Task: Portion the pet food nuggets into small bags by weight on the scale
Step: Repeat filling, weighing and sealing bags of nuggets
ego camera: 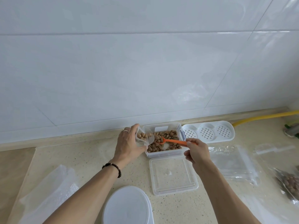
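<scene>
A clear plastic box against the wall holds brown pet food nuggets. My left hand holds a small clear bag, partly filled with nuggets, tilted with its mouth over the box's left edge. My right hand grips the handle of an orange scoop, whose bowl carries a few nuggets just right of the bag's mouth. A white round scale stands at the near edge, between my forearms.
The box's clear lid lies in front of the box. Empty clear bags lie to the right, a filled bag at the far right edge. A white perforated tray and a yellow hose run along the wall. Plastic wrap lies at left.
</scene>
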Demonstrator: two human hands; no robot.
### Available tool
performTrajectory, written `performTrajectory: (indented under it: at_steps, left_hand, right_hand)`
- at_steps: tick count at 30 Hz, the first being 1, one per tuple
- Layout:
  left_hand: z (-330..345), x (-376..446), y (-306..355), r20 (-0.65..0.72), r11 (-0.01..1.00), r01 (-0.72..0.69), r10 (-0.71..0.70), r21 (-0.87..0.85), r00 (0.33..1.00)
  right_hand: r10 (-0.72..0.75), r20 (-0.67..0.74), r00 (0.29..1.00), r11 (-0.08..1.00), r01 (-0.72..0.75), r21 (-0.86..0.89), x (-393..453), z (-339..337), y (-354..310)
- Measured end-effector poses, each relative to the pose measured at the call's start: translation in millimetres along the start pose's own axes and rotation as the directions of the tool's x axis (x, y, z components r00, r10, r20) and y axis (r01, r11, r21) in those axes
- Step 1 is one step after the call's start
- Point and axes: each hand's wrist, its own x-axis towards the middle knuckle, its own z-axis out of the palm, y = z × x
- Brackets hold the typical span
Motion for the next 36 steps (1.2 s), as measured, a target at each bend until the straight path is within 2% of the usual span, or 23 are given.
performTrajectory:
  at_steps: [5, 8, 10, 12, 15, 18, 20, 23, 26, 29, 32, 36]
  left_hand:
    - [-2, 8, 11, 0.035, 0.997, 0.015, -0.017, 0.07, 0.999]
    - [-3, 13, 18, 0.081, 0.997, 0.028, -0.034, 0.076, 0.996]
    - [-2, 14, 23, 0.106, 0.998, 0.037, -0.043, 0.055, 0.993]
    - [-1, 15, 28, 0.119, 0.999, 0.033, -0.033, 0.004, 0.992]
    - [-1, 13, 34, 0.129, 0.998, 0.025, -0.017, -0.063, 0.991]
    - [0, 10, 33, 0.13, 0.989, 0.055, -0.037, -0.138, 0.991]
    - [-2, 8, 33, 0.131, 0.983, 0.069, -0.046, -0.172, 0.99]
    - [-6, 5, 37, 0.113, 0.976, 0.068, -0.045, -0.208, 0.993]
    - [-10, 1, 43, 0.072, 0.973, 0.043, -0.028, -0.225, 0.997]
    - [-15, -9, 53, 0.011, 0.973, -0.008, 0.011, -0.232, 1.0]
    - [-19, -24, 64, -0.022, 0.967, -0.051, 0.047, -0.251, 0.999]
    - [-19, -51, 78, -0.037, 0.957, -0.117, 0.111, -0.265, 0.993]
  right_hand:
    - [-0.065, 0.002, 0.998, 0.993, 0.065, 0.096, -8, -9, -20]
    - [-0.199, 0.023, 0.98, 0.98, 0.198, 0.025, -16, -7, -36]
    - [-0.33, 0.07, 0.941, 0.939, 0.335, -0.081, -25, -3, -45]
    - [-0.485, 0.174, 0.857, 0.832, 0.513, -0.212, -35, 2, -50]
    - [-0.657, 0.346, 0.67, 0.555, 0.74, -0.38, -45, 8, -50]
    - [-0.748, 0.386, 0.54, 0.369, 0.821, -0.434, -46, 9, -49]
    - [-0.78, 0.387, 0.492, 0.311, 0.841, -0.443, -47, 8, -49]
    - [-0.794, 0.282, 0.539, 0.41, 0.816, -0.407, -52, 4, -50]
    - [-0.734, 0.116, 0.669, 0.619, 0.73, -0.29, -64, -2, -58]
    - [-0.601, -0.057, 0.797, 0.799, 0.595, -0.086, -73, -13, -63]
    - [-0.463, -0.144, 0.875, 0.871, 0.479, 0.106, -87, -29, -60]
    - [-0.279, -0.252, 0.927, 0.899, 0.344, 0.271, -107, -58, -36]
